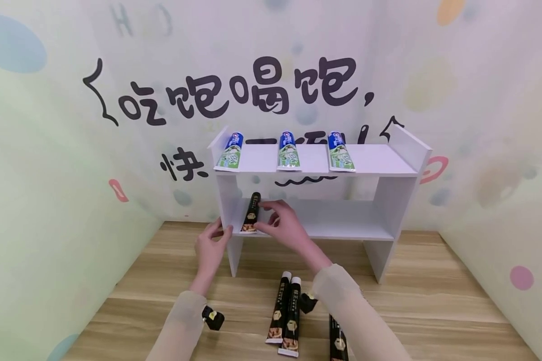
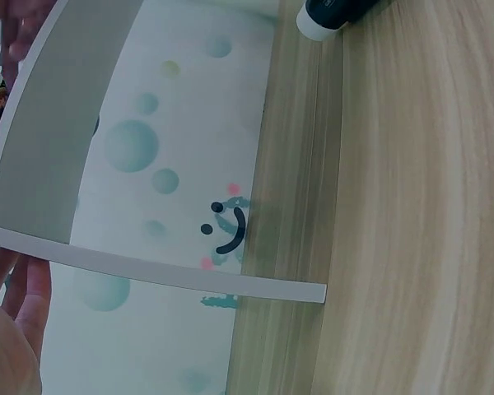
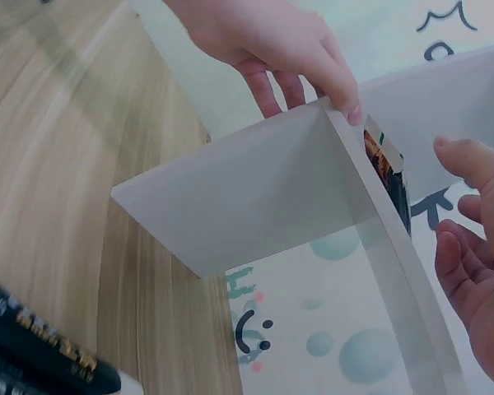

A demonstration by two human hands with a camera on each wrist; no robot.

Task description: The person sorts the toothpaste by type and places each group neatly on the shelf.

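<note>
My left hand [image 1: 210,245] grips the left side panel of a white two-tier shelf [image 1: 343,220], thumb at the front edge and fingers along the outside, as the right wrist view [image 3: 292,58] shows. A black toothpaste tube [image 1: 251,213] lies on the lower tier against that panel, its flat end at the front edge. Just right of this tube is my right hand [image 1: 284,223], thumb and fingers parted; the right wrist view shows a gap between the hand [image 3: 482,247] and the tube [image 3: 384,160].
Three blue-and-green toothpaste tubes [image 1: 289,153] lie spaced along the upper tier. On the wooden table [image 1: 433,301], two black tubes [image 1: 291,316] lie side by side before the shelf. Another black tube [image 1: 337,341] is partly hidden by my right sleeve. Printed walls [image 1: 479,125] enclose the table.
</note>
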